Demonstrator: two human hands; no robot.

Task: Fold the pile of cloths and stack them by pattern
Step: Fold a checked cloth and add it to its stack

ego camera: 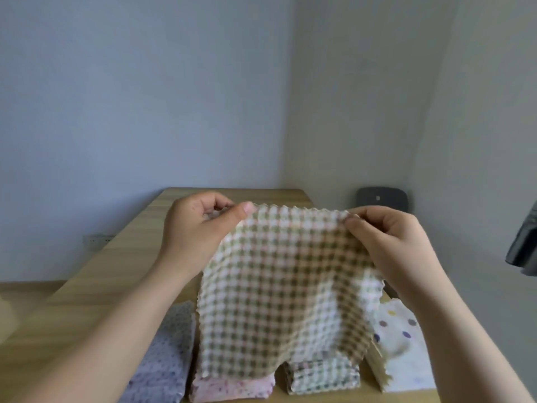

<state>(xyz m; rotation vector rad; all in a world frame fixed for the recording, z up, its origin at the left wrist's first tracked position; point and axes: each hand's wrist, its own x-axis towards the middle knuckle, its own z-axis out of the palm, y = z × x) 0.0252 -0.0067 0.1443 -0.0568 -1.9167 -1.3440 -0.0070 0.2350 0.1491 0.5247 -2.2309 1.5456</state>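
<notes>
1. Your left fingers point(243, 211) were curled, thumb and forefinger pinching the top left corner of the cloth point(290, 286). Your right fingers point(353, 221) pinched the top right corner the same way.
2. Your left hand point(197, 228) and right hand point(386, 242) were raised above the tabletop point(116, 271), roughly level with each other and well apart.
3. The cloth hung open as a single layer. Its top edge ran left to right between your fingers, and the rest dropped down toward you, with a slack ripple near the right side.
4. Under the lower hem, a row of folded stacks sat at the near side of the tabletop: the purple stack point(168, 353), pink stack point(232, 388), checked stack point(322, 376) and dotted stack point(406, 344), from left to right. The hem hid the tops of the pink and checked stacks. You could not tell whether it touched them.
5. The coming fold likely turned on that left-to-right top edge: bringing your two hands together would halve the cloth along it, and neither hand was nearer to the job.
6. The matching checked stack lay below your fingers and a little right of the cloth's middle, so your right hand seemed the nearer one for setting it down there.
</notes>
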